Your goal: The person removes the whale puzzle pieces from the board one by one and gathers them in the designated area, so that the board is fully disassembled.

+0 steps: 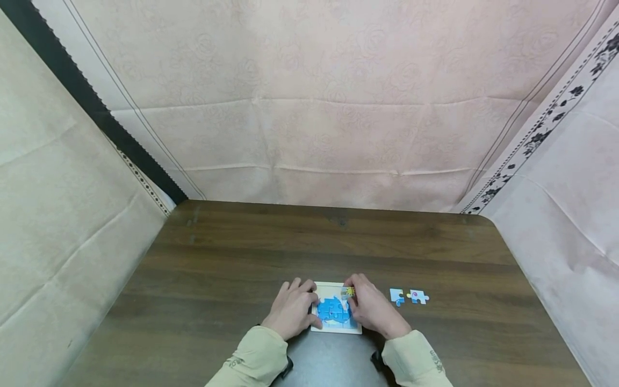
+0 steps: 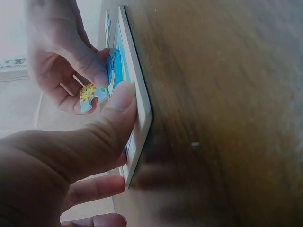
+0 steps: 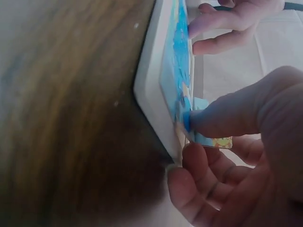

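Note:
A small jigsaw board [image 1: 337, 331] with a pale frame lies on the table, its blue picture partly assembled. My left hand [image 1: 292, 312] holds the board at its left side, the thumb [image 2: 122, 97] on the face and the other fingers along the edge. Between thumb and fingers, my right hand [image 1: 376, 307] pinches a puzzle piece [image 2: 87, 93] with a yellow smiling sun on it. That piece is tilted over the board's upper right part, and in the right wrist view the thumb covers some of it.
Two loose puzzle pieces, one with a blue patch [image 1: 396, 296] and one pale blue [image 1: 418, 296], lie on the brown wooden table [image 1: 232, 258] right of the board. Light patterned cloth [image 1: 338, 134] hangs behind the table and on both sides.

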